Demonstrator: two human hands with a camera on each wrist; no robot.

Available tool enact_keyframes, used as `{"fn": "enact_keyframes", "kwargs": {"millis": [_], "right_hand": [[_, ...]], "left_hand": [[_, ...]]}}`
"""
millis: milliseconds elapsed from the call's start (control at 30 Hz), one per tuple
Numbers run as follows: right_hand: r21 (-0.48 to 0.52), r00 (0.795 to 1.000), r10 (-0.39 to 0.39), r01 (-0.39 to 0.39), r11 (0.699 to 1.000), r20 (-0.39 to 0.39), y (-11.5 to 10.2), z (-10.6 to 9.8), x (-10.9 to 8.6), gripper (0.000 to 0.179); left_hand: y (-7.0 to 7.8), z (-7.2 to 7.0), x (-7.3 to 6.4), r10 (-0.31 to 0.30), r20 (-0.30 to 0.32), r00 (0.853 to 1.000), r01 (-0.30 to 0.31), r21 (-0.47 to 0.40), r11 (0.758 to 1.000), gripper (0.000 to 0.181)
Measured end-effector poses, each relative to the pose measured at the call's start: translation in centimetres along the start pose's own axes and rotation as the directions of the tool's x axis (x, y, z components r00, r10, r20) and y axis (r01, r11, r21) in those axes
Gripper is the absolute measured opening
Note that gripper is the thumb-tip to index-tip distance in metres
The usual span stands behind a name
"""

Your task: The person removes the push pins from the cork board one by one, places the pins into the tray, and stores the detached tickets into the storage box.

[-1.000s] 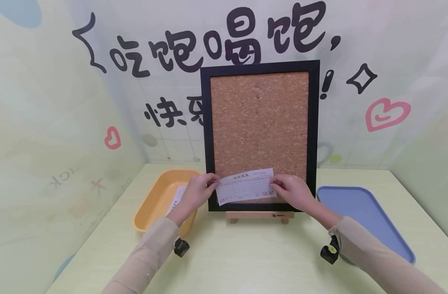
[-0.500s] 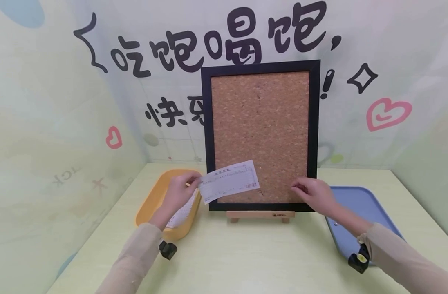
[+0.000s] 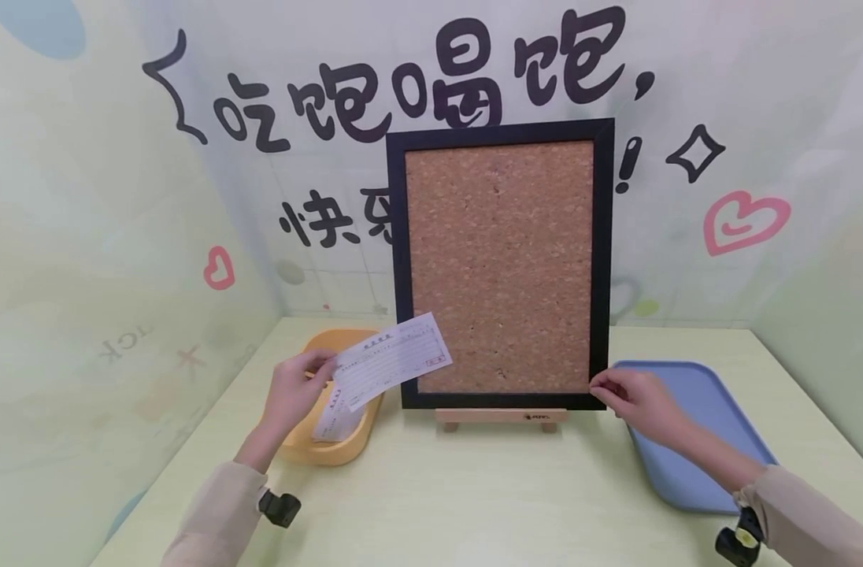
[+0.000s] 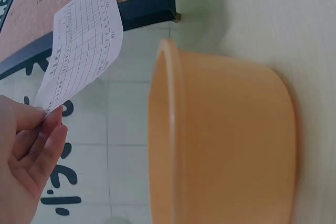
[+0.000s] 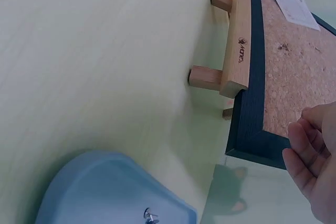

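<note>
In the head view my left hand (image 3: 297, 390) pinches the left end of a white printed paper slip (image 3: 403, 358), tilted so its right end is higher. The slip overlaps the lower left of a black-framed cork board (image 3: 502, 260). A second slip (image 3: 332, 421) lies in the yellow tray (image 3: 300, 453) below that hand. My right hand (image 3: 637, 402) is at the frame's lower right corner, fingers bent and thumb near the index finger. I cannot tell whether something small is between those fingertips. In the left wrist view the held slip (image 4: 84, 40) curves slightly.
The board stands on a small wooden stand (image 3: 502, 414) near the back wall. To the right lies a blue tray (image 3: 694, 472), with a small metal piece (image 5: 149, 215) in it. Both trays rest on a pale table (image 3: 502, 504).
My right hand lets go of the slip's right end and moves right to the frame's corner. My left hand carries the slip leftward, from the board towards the yellow tray.
</note>
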State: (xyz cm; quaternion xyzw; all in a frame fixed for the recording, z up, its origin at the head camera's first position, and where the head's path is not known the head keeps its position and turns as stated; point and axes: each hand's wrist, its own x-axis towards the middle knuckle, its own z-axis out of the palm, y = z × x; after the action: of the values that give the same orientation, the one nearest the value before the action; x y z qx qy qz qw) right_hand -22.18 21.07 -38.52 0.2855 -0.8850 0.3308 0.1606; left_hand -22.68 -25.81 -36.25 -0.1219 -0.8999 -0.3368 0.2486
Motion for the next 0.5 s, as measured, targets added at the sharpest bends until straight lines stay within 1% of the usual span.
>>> {"fn": "enact_keyframes", "kwargs": {"millis": [67, 200, 300, 367, 500], "right_hand": [[0.000, 1.000, -0.010, 0.010, 1.000, -0.019, 0.1, -0.1, -0.3, 0.004], [-0.020, 0.999, -0.025, 0.024, 1.000, -0.043, 0.5, -0.3, -1.0, 0.003], [-0.019, 0.999, -0.016, 0.015, 1.000, -0.033, 0.9, -0.3, -1.6, 0.005], [-0.009, 1.000, 0.000, 0.000, 1.000, -0.017, 1.1, -0.3, -2.0, 0.006], [-0.010, 1.000, 0.024, -0.024, 1.000, -0.007, 1.6, 0.0, -2.9, 0.007]], "left_hand": [[-0.5, -0.3, -0.3, -0.019, 0.001, 1.000, 0.019, -0.008, 1.000, 0.010], [-1.2, -0.7, -0.9, -0.045, -0.019, 0.999, 0.045, -0.023, 0.999, 0.011], [-1.8, -1.1, -1.5, -0.060, -0.039, 0.997, 0.059, -0.026, 0.998, 0.011], [-2.3, -1.4, -1.9, -0.071, -0.054, 0.996, 0.070, -0.011, 0.997, 0.010], [-3.1, -1.9, -2.7, -0.104, -0.094, 0.990, 0.104, -0.007, 0.995, 0.010]]}}
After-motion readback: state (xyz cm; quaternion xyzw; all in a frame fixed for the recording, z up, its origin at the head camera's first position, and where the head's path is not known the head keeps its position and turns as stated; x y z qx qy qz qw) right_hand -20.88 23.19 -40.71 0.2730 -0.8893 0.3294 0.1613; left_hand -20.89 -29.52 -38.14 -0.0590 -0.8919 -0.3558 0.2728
